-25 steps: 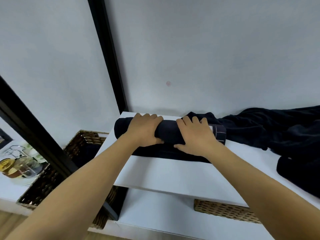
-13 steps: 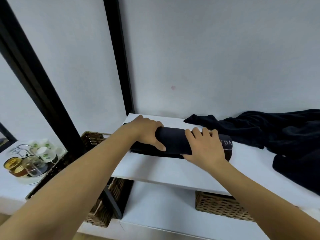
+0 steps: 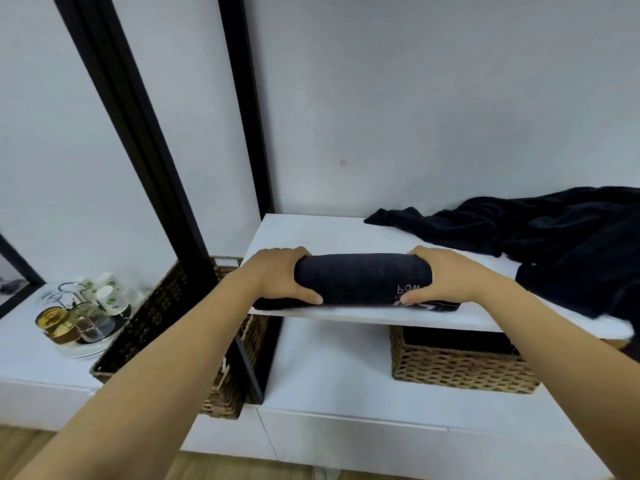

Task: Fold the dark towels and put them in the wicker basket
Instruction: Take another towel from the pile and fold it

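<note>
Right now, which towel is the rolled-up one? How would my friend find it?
Find the white shelf against the wall. At its front edge, both hands grip the rolled towel, a tight dark log with pale lettering. The other dark towels lie crumpled, farther right.

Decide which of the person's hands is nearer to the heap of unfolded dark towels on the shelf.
The right hand. It grips the rolled towel at the end beside the unfolded towels; the left hand grips the far end, by the wicker basket.

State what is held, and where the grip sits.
The rolled towel: left hand grips its left end, right hand its right end.
</note>
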Available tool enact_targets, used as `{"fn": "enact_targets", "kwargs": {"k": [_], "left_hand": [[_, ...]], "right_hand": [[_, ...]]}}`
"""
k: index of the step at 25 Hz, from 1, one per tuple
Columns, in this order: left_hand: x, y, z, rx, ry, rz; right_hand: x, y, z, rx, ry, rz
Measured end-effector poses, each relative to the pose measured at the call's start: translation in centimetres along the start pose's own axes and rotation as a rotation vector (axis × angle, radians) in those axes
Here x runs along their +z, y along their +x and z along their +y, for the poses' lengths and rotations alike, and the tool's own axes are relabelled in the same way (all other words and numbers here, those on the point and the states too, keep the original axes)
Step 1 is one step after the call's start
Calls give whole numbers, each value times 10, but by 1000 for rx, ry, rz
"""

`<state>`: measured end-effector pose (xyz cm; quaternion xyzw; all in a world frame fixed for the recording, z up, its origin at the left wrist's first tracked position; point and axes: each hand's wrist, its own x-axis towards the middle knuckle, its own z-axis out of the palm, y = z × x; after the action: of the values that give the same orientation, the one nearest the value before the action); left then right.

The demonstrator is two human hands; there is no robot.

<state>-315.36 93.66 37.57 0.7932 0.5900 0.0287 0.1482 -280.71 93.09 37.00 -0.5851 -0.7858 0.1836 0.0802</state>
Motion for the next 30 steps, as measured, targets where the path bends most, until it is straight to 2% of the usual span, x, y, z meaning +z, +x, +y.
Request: {"fn": "enact_targets", "kwargs": {"k": [2,5,7,12,15,18,20,25,30], "left_hand": [[5,-15,-19,-52,-253,-19],[33,-35,-39,-89,-644,94],[48,-45,-39,-82,-775,147],[59,-56,-34,-58,-796,155],[70,-56,-32,-101,-845,261],[81,-52,-21,-168,-953,404],[82,-50,-15,-183,-978,434],[82,-88,-8,-165,-899,416],[80,-147,-61,-132,-854,314]], "right_hand": [[8,-17,10,15,105,61],[28,-38,20,86,301,195],[39,-43,22,113,395,238],[48,-46,34,163,551,248],[54,-46,36,168,613,269],[58,-40,31,205,725,366],[59,-40,22,223,773,427],[76,-77,-10,252,815,556],[110,-111,-75,322,822,510]]}}
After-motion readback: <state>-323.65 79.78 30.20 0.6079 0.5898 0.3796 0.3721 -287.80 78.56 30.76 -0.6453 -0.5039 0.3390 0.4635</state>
